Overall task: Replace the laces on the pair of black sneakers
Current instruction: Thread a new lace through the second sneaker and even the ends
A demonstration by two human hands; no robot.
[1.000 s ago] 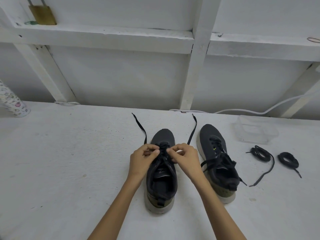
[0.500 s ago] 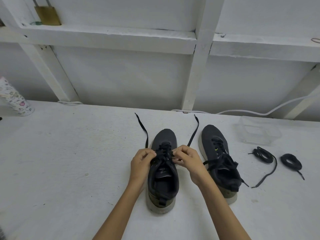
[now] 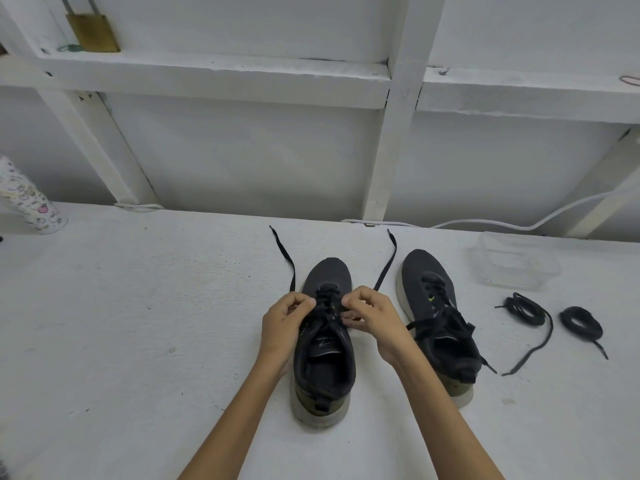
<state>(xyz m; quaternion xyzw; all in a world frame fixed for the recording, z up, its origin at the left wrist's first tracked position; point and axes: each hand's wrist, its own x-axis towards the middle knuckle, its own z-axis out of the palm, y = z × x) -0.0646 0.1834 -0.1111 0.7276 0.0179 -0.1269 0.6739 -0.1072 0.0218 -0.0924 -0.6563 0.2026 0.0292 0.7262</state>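
1. The sneaker (image 3: pixel 325 368) we're working on sits right between our hands, toe pointing away from us. Its lace (image 3: pixel 327 297) is crossed through the rows nearest the toe, and the opening near our wrists is unlaced.
2. Our left hand (image 3: pixel 287 323) is curled, thumb and fingertips pinching the lace at that edge of the sneaker. The right hand (image 3: pixel 375 320) does the same on the other edge. We can't really call which eyelet row we're on, since the knuckles cover it.
3. The loose ends (image 3: pixel 292 271) run out past our fingertips, one from each hand, and lie on the table (image 3: pixel 138 323).
4. The second sneaker (image 3: pixel 440 327) is just outside the right hand, laced but untied. Two coiled laces (image 3: pixel 523 308) lie further out on that side.
5. What we reckon could go wrong:
   - If one hand pulls harder, the ends come out uneven and we run short on one side at the top.
   - The lace is flat, so a twist under our fingertips could get locked in once it's snugged.
   - It'd be easy to skip an eyelet we can't see under our own fingers.
   - Nothing pins the sneaker down, so a sharp tug could drag it into the second one.
   - The coiled laces are black too, so we could easily mix up old and new.
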